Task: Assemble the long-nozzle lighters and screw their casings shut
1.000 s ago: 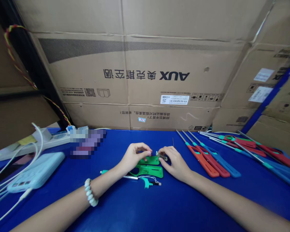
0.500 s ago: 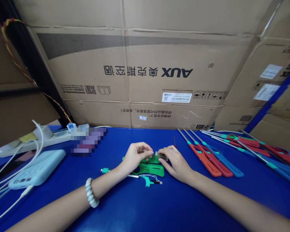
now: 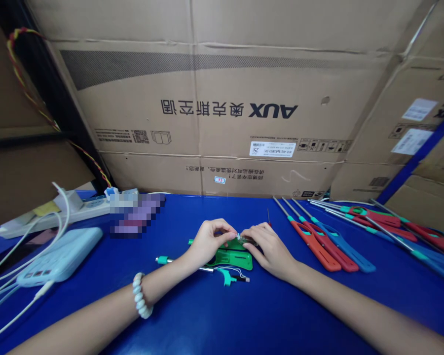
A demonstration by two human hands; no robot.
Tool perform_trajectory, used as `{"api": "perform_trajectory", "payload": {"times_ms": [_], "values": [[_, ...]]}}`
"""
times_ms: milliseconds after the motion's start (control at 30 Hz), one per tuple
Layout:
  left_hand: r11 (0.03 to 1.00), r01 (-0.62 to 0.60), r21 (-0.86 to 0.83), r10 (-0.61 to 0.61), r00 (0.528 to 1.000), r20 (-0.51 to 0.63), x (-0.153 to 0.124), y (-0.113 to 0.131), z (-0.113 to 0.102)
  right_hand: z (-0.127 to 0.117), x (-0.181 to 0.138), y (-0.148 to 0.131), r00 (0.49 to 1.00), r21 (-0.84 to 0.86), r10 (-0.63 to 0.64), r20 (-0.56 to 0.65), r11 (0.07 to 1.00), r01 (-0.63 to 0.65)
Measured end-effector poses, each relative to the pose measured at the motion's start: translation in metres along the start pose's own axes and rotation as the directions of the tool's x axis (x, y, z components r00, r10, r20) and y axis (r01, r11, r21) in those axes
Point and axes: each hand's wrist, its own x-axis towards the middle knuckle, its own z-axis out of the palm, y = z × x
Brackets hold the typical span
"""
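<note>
My right hand [image 3: 268,250] is closed around a small see-through part [image 3: 250,240], perhaps a lighter's fuel tank, mostly hidden by the fingers. From its left end sticks a pale fitting [image 3: 239,236]. My left hand [image 3: 212,241] pinches at this fitting with thumb and forefinger; whether a smaller piece sits between them I cannot tell. Below the hands lie green lighter handle halves [image 3: 234,259], partly covered. Near them are a metal lighter tube with a teal collar [image 3: 163,260], a teal trigger [image 3: 227,277] and a black igniter [image 3: 240,279] with white wires.
Assembled long lighters in orange [image 3: 316,246], red and blue lie to the right, with several more behind. A thin screwdriver [image 3: 269,218] lies beyond my right hand. At left are a light-blue power bank [image 3: 61,256] with cables and a power strip [image 3: 92,209]. Cardboard [image 3: 222,74] stands behind.
My left fingertips have moved slightly right, closing the small gap to the pale fitting. The right hand keeps its hold. The whole view has shifted a little.
</note>
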Motion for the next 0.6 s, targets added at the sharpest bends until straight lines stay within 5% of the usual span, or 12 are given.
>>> {"api": "perform_trajectory", "payload": {"times_ms": [600], "values": [[0.937, -0.167, 0.306, 0.169, 0.985, 0.021, -0.0056, 0.0102, 0.0005, -0.0013, 0.0012, -0.0003, 1.000, -0.013, -0.013, 0.025, 1.000, 0.013]]}}
